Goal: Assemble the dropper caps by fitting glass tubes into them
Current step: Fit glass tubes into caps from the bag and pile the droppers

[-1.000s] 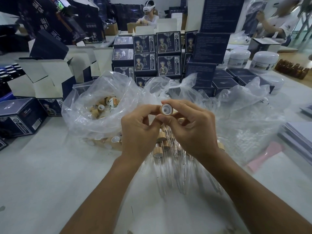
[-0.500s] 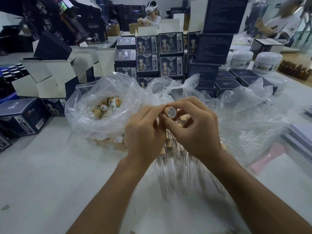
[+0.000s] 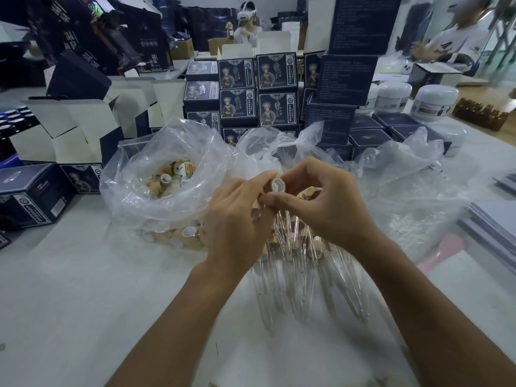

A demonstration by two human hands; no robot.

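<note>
Dropper cap [image 3: 278, 185] sits in the middle of the frame, pinched between the fingertips of the right hand [image 3: 324, 208] and the left hand [image 3: 237, 219]. A moment ago its open white end faced straight at us; now it has tipped up and to the right, so its short body leans that way. I think they are readying it for a glass tube [image 3: 300, 286] from the pile below.
</note>
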